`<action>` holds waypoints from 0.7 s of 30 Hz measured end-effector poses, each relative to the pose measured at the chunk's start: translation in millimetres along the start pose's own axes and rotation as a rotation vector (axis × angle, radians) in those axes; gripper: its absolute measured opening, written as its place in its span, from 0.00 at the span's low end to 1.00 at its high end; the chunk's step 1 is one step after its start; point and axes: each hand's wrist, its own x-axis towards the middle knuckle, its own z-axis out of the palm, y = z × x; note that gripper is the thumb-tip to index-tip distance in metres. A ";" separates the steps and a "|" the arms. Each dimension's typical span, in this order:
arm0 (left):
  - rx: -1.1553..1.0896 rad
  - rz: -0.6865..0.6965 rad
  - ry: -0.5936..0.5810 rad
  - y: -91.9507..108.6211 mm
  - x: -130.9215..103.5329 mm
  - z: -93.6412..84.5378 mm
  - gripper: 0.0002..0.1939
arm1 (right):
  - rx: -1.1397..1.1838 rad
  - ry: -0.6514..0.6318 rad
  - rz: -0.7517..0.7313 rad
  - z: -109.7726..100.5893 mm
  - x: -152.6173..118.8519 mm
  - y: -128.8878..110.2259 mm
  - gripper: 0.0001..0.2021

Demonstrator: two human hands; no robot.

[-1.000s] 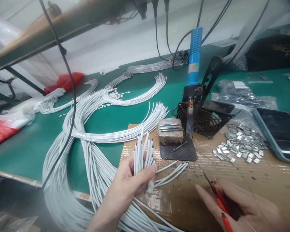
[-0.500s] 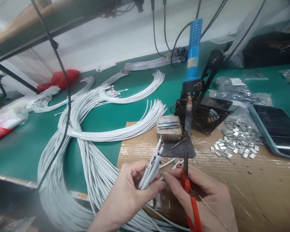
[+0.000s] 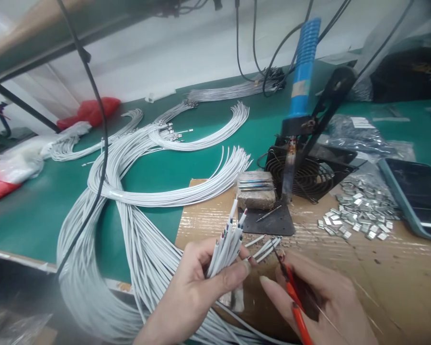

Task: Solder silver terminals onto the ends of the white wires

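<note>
Within the closed left hand (image 3: 201,287), wires (image 3: 224,256) are gripped, tips upward; the right hand (image 3: 335,297), nearby, holds a red tool (image 3: 299,318). Ahead of both stands an iron (image 3: 302,81): overreaching could scorch the wires if it is hot; a slack left grip could spill them.
</note>
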 end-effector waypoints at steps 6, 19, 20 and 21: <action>0.069 0.008 0.057 -0.9 -2.9 -0.9 0.11 | -0.169 -0.213 -0.009 -4.6 0.5 9.9 0.16; 0.081 -0.056 0.118 3.0 -5.2 7.4 0.10 | -0.063 -0.282 0.048 -8.9 8.0 -0.8 0.11; 0.082 -0.063 0.118 3.4 -5.3 7.9 0.10 | -0.052 -0.285 0.047 -9.4 8.0 -0.8 0.11; 0.084 -0.068 0.115 3.7 -5.3 8.3 0.11 | -0.044 -0.289 0.050 -9.8 8.0 -0.9 0.10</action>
